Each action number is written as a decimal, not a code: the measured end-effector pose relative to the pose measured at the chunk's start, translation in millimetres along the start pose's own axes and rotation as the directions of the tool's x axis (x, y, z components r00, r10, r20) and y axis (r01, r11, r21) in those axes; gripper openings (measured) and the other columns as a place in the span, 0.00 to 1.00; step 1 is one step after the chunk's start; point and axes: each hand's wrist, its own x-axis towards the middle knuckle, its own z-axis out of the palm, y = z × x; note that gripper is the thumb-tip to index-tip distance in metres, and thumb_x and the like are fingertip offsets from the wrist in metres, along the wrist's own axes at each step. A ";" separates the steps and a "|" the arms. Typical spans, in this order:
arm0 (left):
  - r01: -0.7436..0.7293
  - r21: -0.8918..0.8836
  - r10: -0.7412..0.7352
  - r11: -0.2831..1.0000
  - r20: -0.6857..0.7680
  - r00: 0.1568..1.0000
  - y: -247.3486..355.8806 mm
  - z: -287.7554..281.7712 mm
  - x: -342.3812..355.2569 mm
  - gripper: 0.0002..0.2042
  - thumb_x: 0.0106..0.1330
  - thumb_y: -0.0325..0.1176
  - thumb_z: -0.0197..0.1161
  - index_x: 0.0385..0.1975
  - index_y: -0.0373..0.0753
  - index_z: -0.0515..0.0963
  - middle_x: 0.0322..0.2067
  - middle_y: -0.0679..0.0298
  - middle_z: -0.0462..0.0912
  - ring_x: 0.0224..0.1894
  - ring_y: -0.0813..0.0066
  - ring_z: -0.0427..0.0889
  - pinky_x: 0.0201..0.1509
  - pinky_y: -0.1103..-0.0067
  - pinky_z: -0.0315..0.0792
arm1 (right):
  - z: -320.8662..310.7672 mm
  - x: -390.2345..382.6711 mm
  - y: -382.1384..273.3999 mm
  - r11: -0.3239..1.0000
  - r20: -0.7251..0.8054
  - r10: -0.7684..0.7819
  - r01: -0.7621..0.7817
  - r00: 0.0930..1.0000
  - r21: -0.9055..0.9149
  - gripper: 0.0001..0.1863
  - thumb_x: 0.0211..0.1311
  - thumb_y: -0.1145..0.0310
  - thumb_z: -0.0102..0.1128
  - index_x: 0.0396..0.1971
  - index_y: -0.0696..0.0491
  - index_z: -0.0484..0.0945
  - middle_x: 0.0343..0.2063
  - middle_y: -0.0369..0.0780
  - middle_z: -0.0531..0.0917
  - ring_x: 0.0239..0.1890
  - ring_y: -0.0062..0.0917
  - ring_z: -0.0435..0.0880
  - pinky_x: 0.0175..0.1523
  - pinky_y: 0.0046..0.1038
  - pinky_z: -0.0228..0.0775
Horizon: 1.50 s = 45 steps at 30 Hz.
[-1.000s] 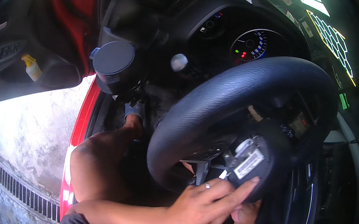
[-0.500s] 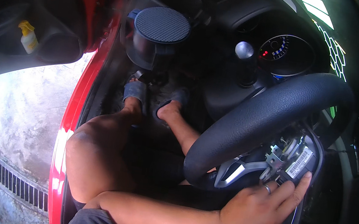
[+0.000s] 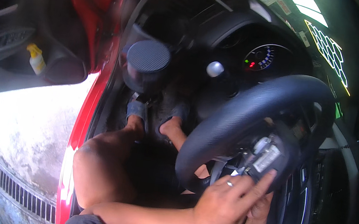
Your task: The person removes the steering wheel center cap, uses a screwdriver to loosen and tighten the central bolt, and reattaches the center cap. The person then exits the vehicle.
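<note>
A black steering wheel [image 3: 239,113] stands tilted in front of me. Its dark centre pad [image 3: 280,165] is turned out, baring a back with a white printed label [image 3: 266,158], metal brackets and wiring. My left hand [image 3: 226,203], a ring on one finger, is closed at the pad's lower edge; its index finger lies stretched along the rim beside the label. Close behind it, my right hand [image 3: 260,209] shows only in part, fingers curled below the pad. What it grips is hidden by the left hand.
On the left, the open red car door holds a white spray bottle with a yellow head [image 3: 35,59]. A black round-lidded container [image 3: 148,57] stands in the footwell near my feet. Beyond the wheel are a silver-topped gear knob [image 3: 215,69] and a lit instrument dial [image 3: 265,57].
The view has shifted, and most things sit lower in it. The centre pad and my left hand have moved left and blurred slightly. My right hand, mostly hidden before, now shows beneath the left.
</note>
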 end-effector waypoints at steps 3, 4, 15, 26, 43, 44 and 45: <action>0.072 0.113 -0.075 0.991 0.022 0.997 -4.7 -13.0 6.2 0.34 0.64 0.25 0.75 0.73 0.34 0.73 0.27 0.61 0.73 0.23 0.65 0.77 0.27 0.71 0.75 | 9.7 2.9 0.9 0.999 -0.021 -0.047 0.047 0.999 -0.018 0.31 0.54 0.81 0.81 0.58 0.57 0.77 0.43 0.38 0.90 0.39 0.22 0.90 0.41 0.20 0.82; 0.098 0.174 -0.106 0.980 0.038 0.994 -4.9 -21.4 10.8 0.34 0.65 0.24 0.74 0.73 0.33 0.72 0.28 0.60 0.73 0.23 0.66 0.77 0.29 0.71 0.75 | 15.0 5.2 2.5 0.997 -0.035 -0.076 0.076 0.996 -0.012 0.28 0.53 0.82 0.81 0.54 0.57 0.78 0.41 0.39 0.91 0.35 0.20 0.90 0.36 0.19 0.81; 0.130 0.377 -0.187 0.917 0.119 0.975 12.5 -18.6 12.3 0.42 0.62 0.21 0.76 0.78 0.31 0.63 0.34 0.54 0.79 0.29 0.65 0.81 0.34 0.71 0.78 | 7.4 -1.9 -6.3 0.946 0.012 0.027 -0.022 1.000 -0.325 0.21 0.68 0.68 0.77 0.53 0.59 0.77 0.38 0.39 0.90 0.36 0.18 0.88 0.37 0.20 0.83; -0.441 0.774 -0.067 0.453 0.523 0.850 38.3 -23.2 79.3 0.51 0.51 0.63 0.78 0.76 0.49 0.70 0.72 0.53 0.71 0.79 0.44 0.63 0.79 0.48 0.56 | -2.4 -4.0 -28.9 0.546 0.070 -0.476 0.357 0.877 -0.758 0.16 0.56 0.64 0.85 0.30 0.55 0.83 0.22 0.39 0.87 0.21 0.30 0.86 0.29 0.34 0.74; -0.457 0.830 -0.201 0.319 0.531 0.823 43.0 -3.4 104.8 0.66 0.30 0.45 0.90 0.79 0.43 0.61 0.75 0.53 0.70 0.77 0.50 0.68 0.78 0.57 0.64 | -45.6 32.3 -8.6 0.021 0.407 -0.706 0.591 0.580 -0.806 0.48 0.44 0.55 0.86 0.71 0.37 0.76 0.76 0.46 0.70 0.79 0.48 0.65 0.80 0.61 0.50; -0.444 0.836 -0.211 0.322 0.520 0.827 41.3 -7.1 100.2 0.66 0.30 0.45 0.90 0.79 0.43 0.61 0.75 0.53 0.69 0.77 0.50 0.68 0.78 0.57 0.64 | -48.3 30.3 -8.1 0.086 0.385 -0.721 0.625 0.576 -0.776 0.50 0.40 0.59 0.89 0.70 0.40 0.78 0.74 0.48 0.71 0.78 0.51 0.65 0.79 0.59 0.53; -0.446 0.841 -0.208 0.306 0.516 0.831 40.8 -8.8 98.5 0.66 0.30 0.45 0.90 0.79 0.43 0.61 0.75 0.53 0.70 0.77 0.50 0.69 0.78 0.57 0.64 | -50.4 33.6 -14.3 0.117 0.346 -0.759 0.639 0.551 -0.761 0.50 0.39 0.59 0.89 0.70 0.42 0.78 0.75 0.48 0.71 0.78 0.53 0.65 0.79 0.57 0.55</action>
